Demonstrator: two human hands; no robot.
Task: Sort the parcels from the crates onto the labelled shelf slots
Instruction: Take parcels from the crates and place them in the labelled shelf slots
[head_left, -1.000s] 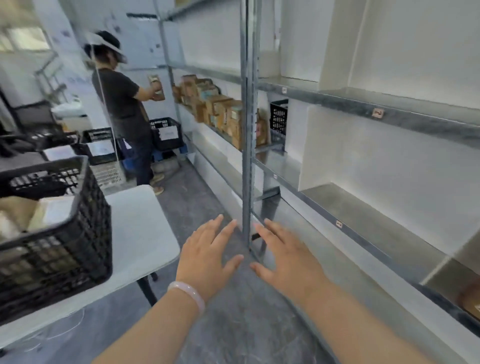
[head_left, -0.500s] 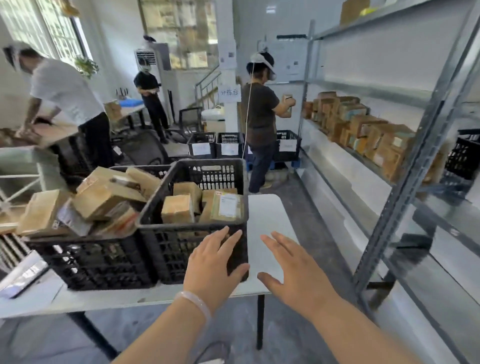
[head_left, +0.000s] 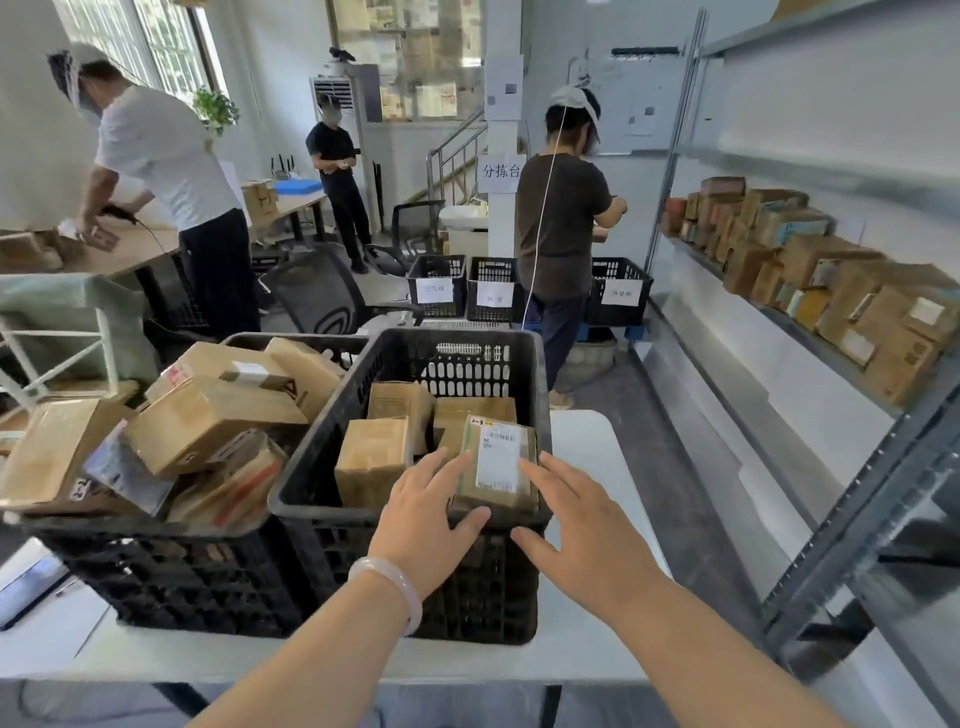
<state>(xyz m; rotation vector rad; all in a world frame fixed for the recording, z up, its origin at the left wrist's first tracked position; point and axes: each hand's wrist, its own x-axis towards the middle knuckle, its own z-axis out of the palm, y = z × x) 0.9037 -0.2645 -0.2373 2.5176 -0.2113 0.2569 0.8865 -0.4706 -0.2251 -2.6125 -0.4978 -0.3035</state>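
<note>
A black crate (head_left: 530, 374) stands on the white table (head_left: 587, 452) in front of me and holds several brown parcels. Nearest me in it leans a parcel with a white label (head_left: 497, 460). My left hand (head_left: 426, 514), with a pale bracelet at the wrist, reaches over the crate's near rim with straight fingers, its fingertips by that parcel's left edge. My right hand (head_left: 576, 530) hovers open just right of the same parcel, above the rim. Neither hand grips anything. A second black crate (head_left: 171, 577) to the left is heaped with parcels.
A grey metal shelf (head_left: 789, 317) runs along the right, with a row of brown boxes (head_left: 810, 270) on one level. A person in a brown shirt (head_left: 563, 218) stands ahead by three labelled black bins (head_left: 491, 291). Two more people work at the left and back.
My view has swung from the shelf round to the table and crates. Both hands have moved forward, from the table's front edge to the labelled parcel in the near crate.
</note>
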